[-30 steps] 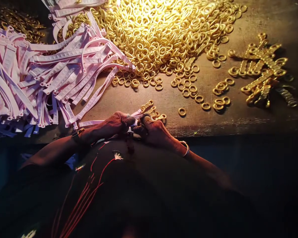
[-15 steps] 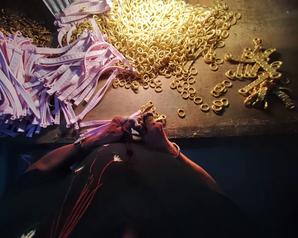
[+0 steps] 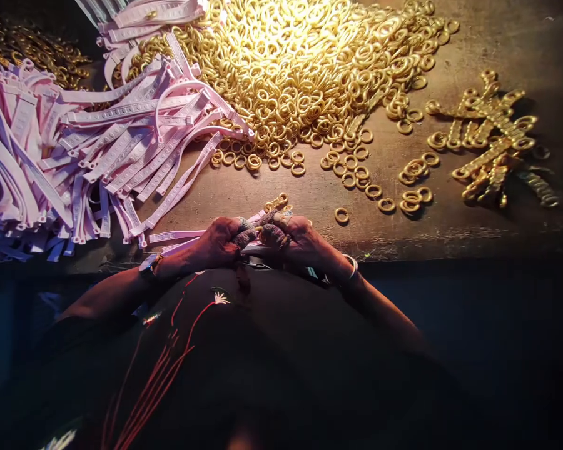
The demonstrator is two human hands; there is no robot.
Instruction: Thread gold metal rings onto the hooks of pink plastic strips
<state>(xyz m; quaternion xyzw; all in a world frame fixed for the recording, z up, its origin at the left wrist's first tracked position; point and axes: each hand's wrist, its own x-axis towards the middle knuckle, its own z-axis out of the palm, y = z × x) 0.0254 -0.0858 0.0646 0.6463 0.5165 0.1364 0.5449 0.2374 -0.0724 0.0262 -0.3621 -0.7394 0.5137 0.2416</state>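
My left hand [image 3: 218, 240] and my right hand [image 3: 298, 240] meet at the near edge of the wooden table [image 3: 450, 231]. Both pinch the same pale pink plastic strip [image 3: 173, 237], which trails left from my fingers. Gold rings [image 3: 278, 202] threaded on the strip poke out just beyond my fingertips. My fingertips wear cloth wraps. A watch sits on my left wrist and a bangle on my right.
A big heap of loose gold rings [image 3: 309, 69] fills the far middle of the table. A pile of pink strips [image 3: 75, 144] lies at the left. Finished ring-loaded strips [image 3: 492, 147] lie at the right. A single ring [image 3: 341, 215] rests near my right hand.
My right hand has rolled flatter and slid slightly right along the strip; fewer threaded rings show beyond my fingers. My left hand stays put on the strip.
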